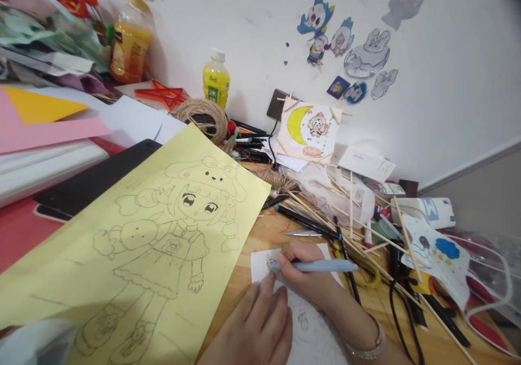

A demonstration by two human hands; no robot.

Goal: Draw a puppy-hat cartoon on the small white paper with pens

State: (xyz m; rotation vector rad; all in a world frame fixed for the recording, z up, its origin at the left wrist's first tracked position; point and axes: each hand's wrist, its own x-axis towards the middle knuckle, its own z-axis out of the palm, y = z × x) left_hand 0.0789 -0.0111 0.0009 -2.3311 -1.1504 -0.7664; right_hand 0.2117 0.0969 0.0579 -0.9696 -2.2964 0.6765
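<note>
My right hand is closed round a light blue pen, its tip at a small sketch near the upper left of a white sheet of paper. Faint pencil-like drawings show lower on that sheet, partly covered by my hands. My left hand lies flat with fingers stretched out, across the sheet's left side. To the left lies a large yellow sheet with a line drawing of a girl in a dog-eared hat. A bracelet circles my right wrist.
Thin wooden sticks, markers, yellow-handled scissors and cables crowd the right. Behind stand a twine roll, a yellow drink bottle, an orange juice bottle and a stick-framed moon picture. A black flat board lies left.
</note>
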